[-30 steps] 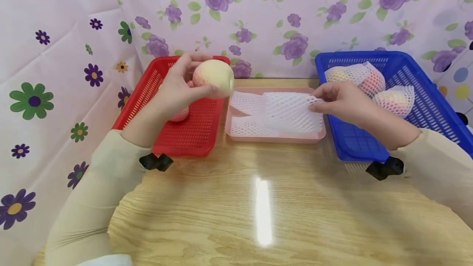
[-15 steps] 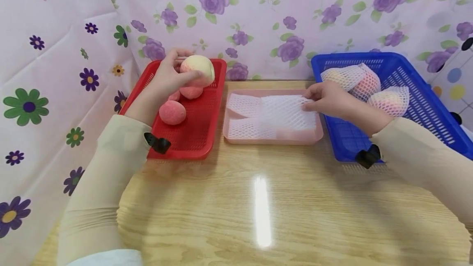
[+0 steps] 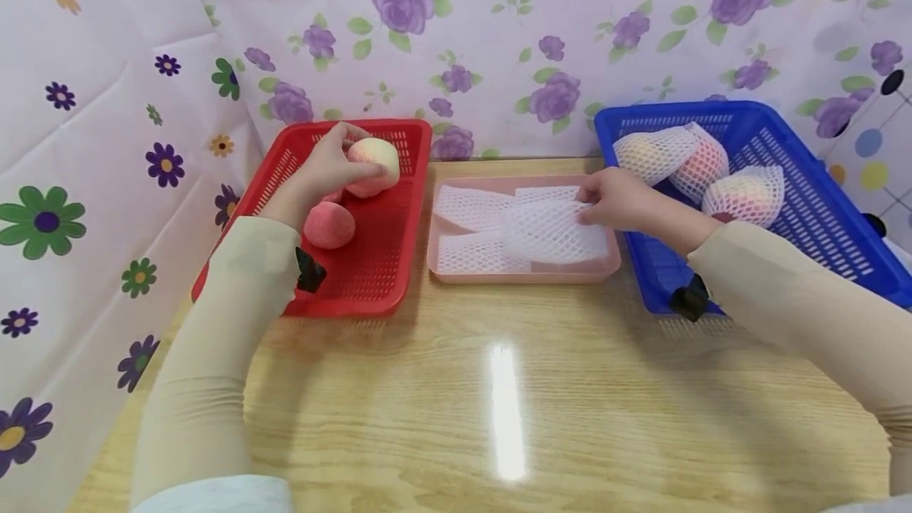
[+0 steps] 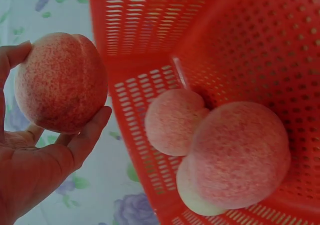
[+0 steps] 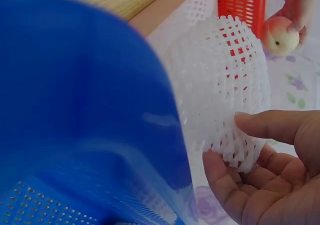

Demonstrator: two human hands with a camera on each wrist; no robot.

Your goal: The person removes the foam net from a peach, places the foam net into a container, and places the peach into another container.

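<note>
My left hand holds a yellow-and-red peach over the back of the red basket. In the left wrist view, thumb and fingers curl round that peach by the basket's rim, and more peaches lie inside. My right hand pinches the end of a white foam net sleeve above the pink tray. From the right wrist, the net sleeve is seen puffed out, its edge between thumb and fingers.
Other flat foam nets lie in the pink tray. To the right, a blue basket holds several net-wrapped peaches. Wooden table stretches in front. A floral cloth hangs behind.
My left hand has carried the peach leftward, farther over the red basket. The net sleeve in my right hand has shifted a little and now bulges instead of lying flat.
</note>
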